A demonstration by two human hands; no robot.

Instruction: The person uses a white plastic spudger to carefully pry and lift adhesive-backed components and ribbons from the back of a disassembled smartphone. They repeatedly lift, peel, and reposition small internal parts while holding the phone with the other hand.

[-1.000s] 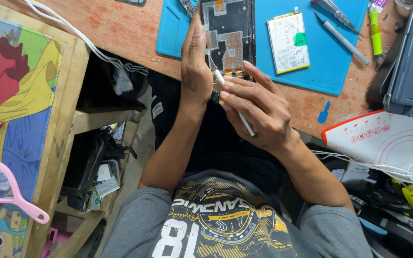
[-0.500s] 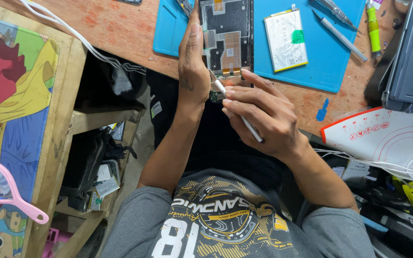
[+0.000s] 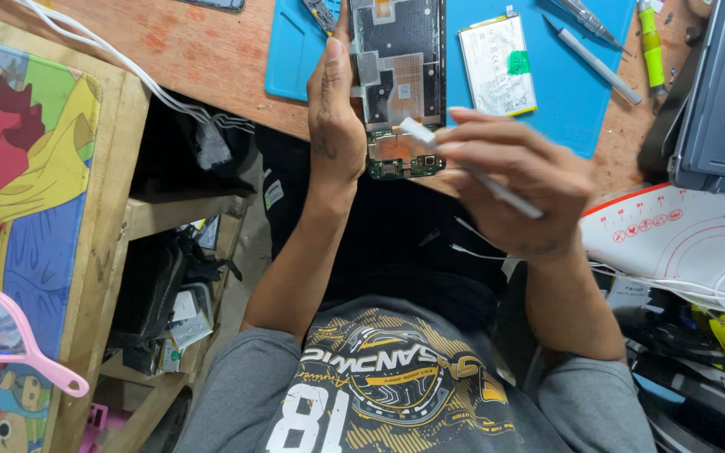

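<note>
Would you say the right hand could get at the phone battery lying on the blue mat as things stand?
Probably yes. The battery lies bare on the blue mat, just beyond the right hand, with nothing between them. That hand already holds a white tool, though, so picking it up could be awkward.

Blue mat [image 3: 295,50], pink mirror [image 3: 10,335], white battery [image 3: 497,63] (green tag), yellow-green pen [image 3: 651,46].
</note>
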